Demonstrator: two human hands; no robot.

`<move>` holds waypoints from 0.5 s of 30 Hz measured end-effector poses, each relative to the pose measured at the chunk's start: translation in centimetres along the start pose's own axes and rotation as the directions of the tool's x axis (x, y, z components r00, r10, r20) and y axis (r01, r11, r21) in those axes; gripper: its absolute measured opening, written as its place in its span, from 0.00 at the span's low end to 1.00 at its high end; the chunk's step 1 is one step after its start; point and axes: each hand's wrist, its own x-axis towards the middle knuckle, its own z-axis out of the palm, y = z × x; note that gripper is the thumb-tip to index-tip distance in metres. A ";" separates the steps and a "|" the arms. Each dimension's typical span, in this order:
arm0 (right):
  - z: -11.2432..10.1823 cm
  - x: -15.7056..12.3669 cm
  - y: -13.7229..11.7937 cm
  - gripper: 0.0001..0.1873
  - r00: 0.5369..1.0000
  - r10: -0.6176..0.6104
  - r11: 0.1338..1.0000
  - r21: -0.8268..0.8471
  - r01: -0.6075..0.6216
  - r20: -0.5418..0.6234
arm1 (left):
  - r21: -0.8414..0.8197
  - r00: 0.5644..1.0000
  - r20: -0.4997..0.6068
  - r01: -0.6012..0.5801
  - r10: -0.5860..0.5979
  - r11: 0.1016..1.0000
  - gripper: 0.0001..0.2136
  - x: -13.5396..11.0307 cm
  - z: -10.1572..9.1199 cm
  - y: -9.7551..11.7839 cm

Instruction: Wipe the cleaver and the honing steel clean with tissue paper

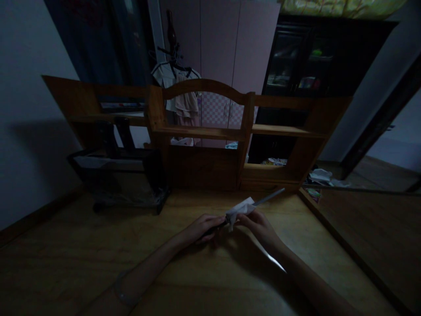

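Note:
My left hand [205,227] is wrapped round the dark handle of a long, narrow tool, held tilted up to the right above the wooden table. The tool's thin grey shaft [269,196] could be a knife blade or a sharpening rod; I cannot tell which. A crumpled white tissue [241,207] is folded round the shaft near the handle. My right hand [258,226] pinches the tissue against the shaft from the right, leaving the far end bare. On the table's left stands a black knife holder [153,175], with dark-handled knives [124,131] in it.
A wooden shelf unit [204,132] runs along the table's back edge. A bright streak [276,262] shows beside my right forearm. The table [184,285] has a raised right edge. Behind are hanging clothes [184,96], pink cupboards [219,52] and a dark cabinet [296,57].

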 end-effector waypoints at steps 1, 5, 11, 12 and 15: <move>-0.1 0.0 0.0 0.12 1.000 0.004 1.000 0.002 -0.004 -0.004 | -0.003 1.000 0.006 -0.004 0.004 1.000 0.24 0.0 0.0 0.1; -0.4 0.1 0.5 0.12 1.000 0.010 1.000 0.004 -0.010 0.001 | -0.027 0.998 0.047 -0.032 0.034 0.999 0.23 0.0 0.0 0.1; -0.8 0.4 0.8 0.13 0.998 -0.033 0.999 -0.016 0.033 -0.047 | -0.041 0.999 0.040 -0.024 0.026 0.999 0.25 0.1 -0.1 -0.1; -1.0 0.4 0.7 0.13 0.997 -0.049 0.999 -0.010 0.049 -0.056 | -0.042 0.999 0.038 -0.017 0.018 0.999 0.25 0.0 -0.1 -0.1; -1.4 0.6 0.3 0.13 0.991 -0.078 0.997 0.006 0.079 -0.111 | -0.062 1.000 0.030 0.005 -0.003 0.998 0.26 0.0 -0.1 -0.1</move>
